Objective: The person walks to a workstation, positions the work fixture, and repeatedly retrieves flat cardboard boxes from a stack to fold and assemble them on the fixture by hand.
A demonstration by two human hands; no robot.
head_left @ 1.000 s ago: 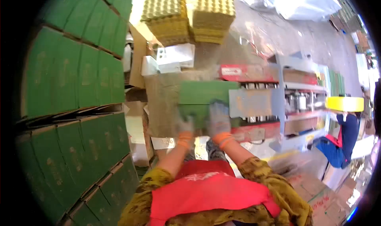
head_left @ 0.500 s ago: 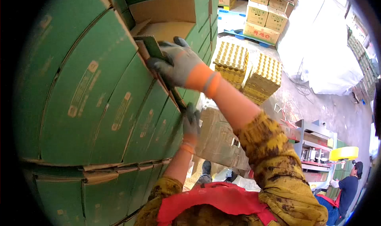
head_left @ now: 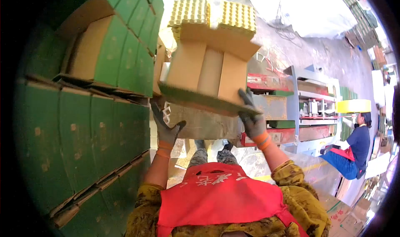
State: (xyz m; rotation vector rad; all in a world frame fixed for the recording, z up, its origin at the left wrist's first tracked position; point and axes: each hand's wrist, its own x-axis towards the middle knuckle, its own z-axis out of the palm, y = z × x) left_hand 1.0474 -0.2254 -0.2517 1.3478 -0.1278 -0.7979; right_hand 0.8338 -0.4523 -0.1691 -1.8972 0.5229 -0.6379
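An open cardboard box [head_left: 210,72], brown inside with a green outer side, sits tilted in front of me, slightly blurred. My right hand [head_left: 253,121], in a grey and dark glove with an orange cuff, grips the near right corner of its green flap. Just below the box's near left corner is my left hand [head_left: 167,126], gloved the same way, with thumb and fingers spread and nothing between them. Whether its fingertips touch the box I cannot tell. Beneath the box is a brown surface [head_left: 200,126], largely covered.
Stacked green boxes [head_left: 83,141] form a wall on my left. Yellow egg trays [head_left: 237,16] stand behind the box. To the right are a metal machine [head_left: 314,108] with a yellow tape roll [head_left: 353,106] and a seated person [head_left: 354,145] in dark blue.
My view has swung right from the green stack. Both hands have left the stack's edge, and an open box is now before me, held at its right corner by my right hand.
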